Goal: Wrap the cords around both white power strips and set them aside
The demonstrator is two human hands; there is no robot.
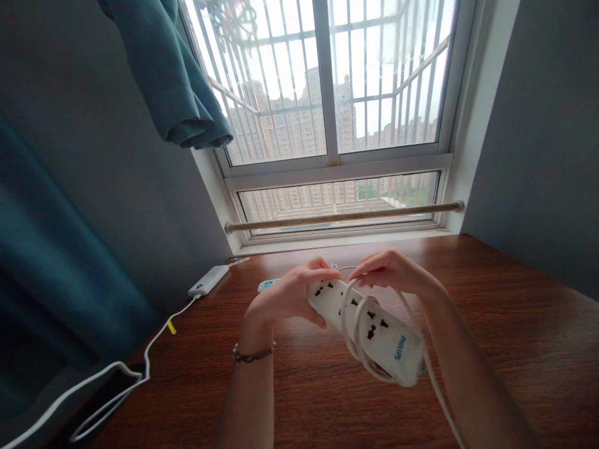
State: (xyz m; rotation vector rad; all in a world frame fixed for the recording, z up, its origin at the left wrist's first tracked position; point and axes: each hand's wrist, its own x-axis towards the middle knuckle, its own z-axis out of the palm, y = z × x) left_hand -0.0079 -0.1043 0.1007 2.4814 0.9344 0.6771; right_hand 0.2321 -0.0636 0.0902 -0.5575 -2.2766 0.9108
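A white power strip (393,346) with several sockets and blue PHILIPS lettering is tilted above the wooden table. My left hand (297,290) grips its far left end, thumb below and fingers over the top. Loops of the white cord (358,337) are wound around the strip's middle. With bent fingers, my right hand (386,271) pinches the cord over the strip's far edge. From there the cord passes by my right wrist and trails down to the bottom of the view. The right fingertips are partly hidden behind the cord.
On the brown wooden table (505,324), a white adapter-like box (209,280) with a white cable (148,349) lies at the left. A small blue-and-white item (267,285) is partly behind my left hand. A window with a rail (346,217) stands beyond; a blue curtain (173,81) hangs left.
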